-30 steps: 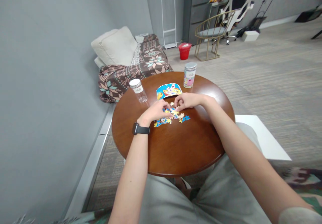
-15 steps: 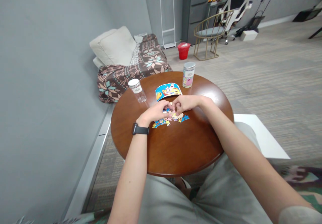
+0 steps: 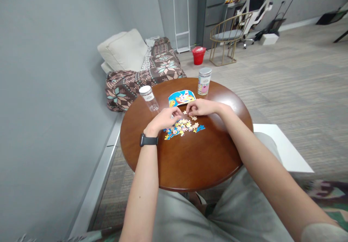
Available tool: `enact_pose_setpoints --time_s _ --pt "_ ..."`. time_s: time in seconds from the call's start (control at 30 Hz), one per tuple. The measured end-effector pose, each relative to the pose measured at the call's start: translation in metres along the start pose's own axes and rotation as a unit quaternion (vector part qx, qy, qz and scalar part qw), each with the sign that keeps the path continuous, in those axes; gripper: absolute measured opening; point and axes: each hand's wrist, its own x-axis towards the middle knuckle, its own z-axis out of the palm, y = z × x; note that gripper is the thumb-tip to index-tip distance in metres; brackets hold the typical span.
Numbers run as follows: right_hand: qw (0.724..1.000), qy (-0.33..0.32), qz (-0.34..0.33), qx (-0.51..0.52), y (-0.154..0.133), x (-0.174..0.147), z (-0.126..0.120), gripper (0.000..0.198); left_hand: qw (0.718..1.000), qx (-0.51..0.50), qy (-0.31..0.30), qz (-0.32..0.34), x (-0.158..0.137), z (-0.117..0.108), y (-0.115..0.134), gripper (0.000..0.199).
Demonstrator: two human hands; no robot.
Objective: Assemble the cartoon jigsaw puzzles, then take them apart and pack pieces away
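Note:
A loose heap of jigsaw puzzle pieces (image 3: 181, 126), blue, yellow, pink and pale, lies on the round brown table (image 3: 195, 158). My left hand (image 3: 165, 119), with a black watch on its wrist, is over the heap's left edge, thumb and fingers apart, nothing visible between them. Beyond the heap, my right hand (image 3: 201, 107) has its fingers bent down and drawn together at a pale puzzle piece (image 3: 185, 112). Another pale piece (image 3: 194, 118) lies below that hand. A colourful picture card (image 3: 181, 97), slightly curled, stands behind both hands.
A clear jar (image 3: 150, 98) with a white lid stands at the table's left, and a printed canister (image 3: 204, 81) at its back right. Past the table are a covered sofa (image 3: 152, 68), a red bin (image 3: 198, 55) and a gold-framed chair (image 3: 227, 36). Another person's arm shows far back.
My right hand has moved up from the heap toward the picture card. My left hand has drawn back slightly left, its fingers parting from the right hand. More of the heap now shows.

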Motion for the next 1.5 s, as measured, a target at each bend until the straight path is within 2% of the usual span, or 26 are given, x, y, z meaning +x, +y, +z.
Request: enact_pose_setpoints --time_s 0.1,0.2,0.3,0.47,0.57,0.67,0.77,0.87,0.93,1.0,1.07,1.13,1.23,1.37,1.5 --pt "1.0 0.017 0.004 -0.019 0.002 0.002 0.0 0.023 0.998 0.021 0.05 -0.01 -0.004 -0.011 -0.012 0.028" --pt "0.998 0.029 0.034 -0.045 0.005 0.002 -0.001 0.017 0.999 0.01 0.001 -0.031 -0.009 -0.021 -0.032 0.049" --pt "0.996 0.02 0.069 -0.048 0.008 -0.001 -0.003 0.017 0.997 0.018 -0.051 -0.062 -0.011 -0.024 -0.047 0.06" --pt "0.996 0.006 0.079 -0.044 0.004 -0.002 -0.002 0.017 0.996 0.029 -0.064 -0.054 -0.004 -0.013 -0.042 0.055" --pt "0.998 -0.011 0.049 -0.022 -0.002 0.0 0.002 0.016 0.997 0.042 -0.042 -0.049 0.001 -0.007 -0.031 0.046" --pt "0.998 -0.041 0.018 0.034 -0.005 0.003 0.006 0.019 0.998 0.031 -0.018 -0.055 0.0 -0.009 -0.028 0.038" --pt "0.996 -0.038 0.02 0.076 -0.004 0.002 0.005 0.026 0.999 0.011 -0.003 -0.053 -0.009 -0.021 -0.037 0.045" --pt "0.994 -0.028 0.045 0.095 -0.004 -0.003 -0.001 0.041 0.996 0.005 -0.044 -0.072 -0.017 -0.031 -0.051 0.055" --pt "0.989 -0.071 0.069 0.109 -0.006 -0.007 -0.005 0.057 0.995 0.018 -0.07 -0.074 -0.018 -0.032 -0.056 0.057" --pt "0.974 -0.159 0.092 0.13 -0.009 -0.011 -0.007 0.067 0.994 0.041 -0.076 -0.071 -0.016 -0.028 -0.056 0.056" --pt "0.955 -0.231 0.107 0.152 -0.014 -0.012 -0.006 0.068 0.993 0.063 -0.069 -0.07 -0.011 -0.023 -0.051 0.056" --pt "0.946 -0.251 0.108 0.174 -0.017 -0.012 -0.004 0.066 0.993 0.074 -0.06 -0.073 -0.008 -0.018 -0.046 0.054" --pt "0.95 -0.217 0.092 0.206 -0.017 -0.01 0.001 0.061 0.992 0.071 -0.07 -0.074 -0.009 -0.019 -0.04 0.05" --pt "0.96 -0.155 0.055 0.227 -0.011 -0.006 0.002 0.057 0.99 0.054 -0.114 -0.059 -0.017 -0.027 -0.04 0.058" --pt "0.961 -0.155 0.048 0.223 -0.006 -0.006 0.002 0.058 0.991 0.078 -0.101 -0.044 -0.016 -0.023 -0.041 0.049"
